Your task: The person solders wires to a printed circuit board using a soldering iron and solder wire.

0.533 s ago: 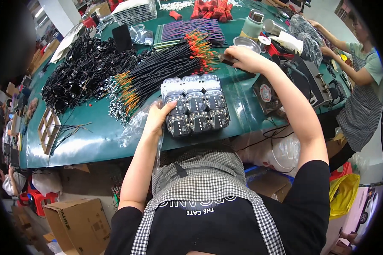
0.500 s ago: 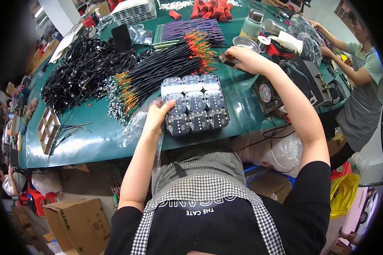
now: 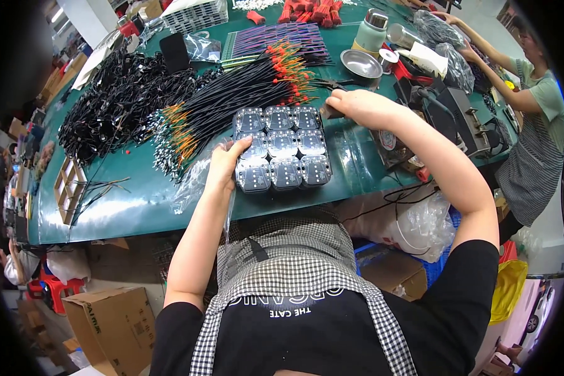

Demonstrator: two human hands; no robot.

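A stack of black circuit board panels [image 3: 283, 145], marked off in several rounded squares, lies at the table's front edge before me. My left hand [image 3: 227, 160] grips its left side, thumb over the top board, with a crumpled clear plastic bag [image 3: 194, 182] beside and under the wrist. My right hand [image 3: 363, 108] is closed around a small brown block-like piece [image 3: 329, 112], just off the stack's upper right corner. The fingers hide most of that piece, and I cannot make out its exact kind. Beyond it lie dark pliers [image 3: 332, 83].
Black wires with orange ends [image 3: 232, 103] lie behind the stack, a tangled black cable heap [image 3: 116, 100] to their left. A metal bowl [image 3: 361, 64], a green flask [image 3: 371, 32] and a soldering station [image 3: 460, 119] stand right. A co-worker [image 3: 529, 113] handles plastic bags at far right.
My right hand has come nearer with the brown piece, uncovering the pliers. The board stack and my left hand sit slightly higher and further left in view. The co-worker's arms have shifted.
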